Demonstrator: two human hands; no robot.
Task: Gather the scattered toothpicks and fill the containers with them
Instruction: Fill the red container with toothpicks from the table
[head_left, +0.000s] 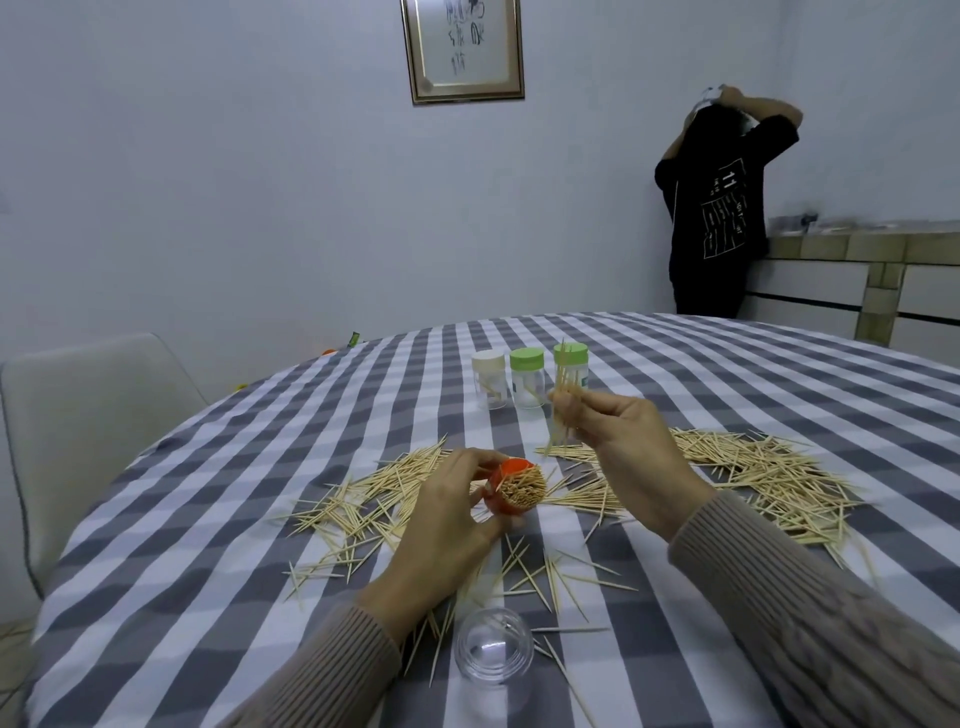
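Observation:
My left hand (451, 512) grips an orange container (511, 488) tilted toward me, its mouth packed with toothpick ends. My right hand (631, 452) is raised above the table and pinches a small bundle of toothpicks (562, 410) held upright. Loose toothpicks (769, 478) lie scattered on the checked tablecloth in heaps to the right, to the left and in front of my hands. Three capped jars stand behind: one white-lidded (489, 379), two green-lidded (527, 376) (570, 364). A clear plastic cup (493, 649) lies near the front edge.
The round table (208, 571) wears a grey-and-white checked cloth. A pale chair (88, 415) stands at the left. A person in a black shirt (717, 208) stands at the far right by a counter (857, 270). A framed picture (464, 49) hangs on the wall.

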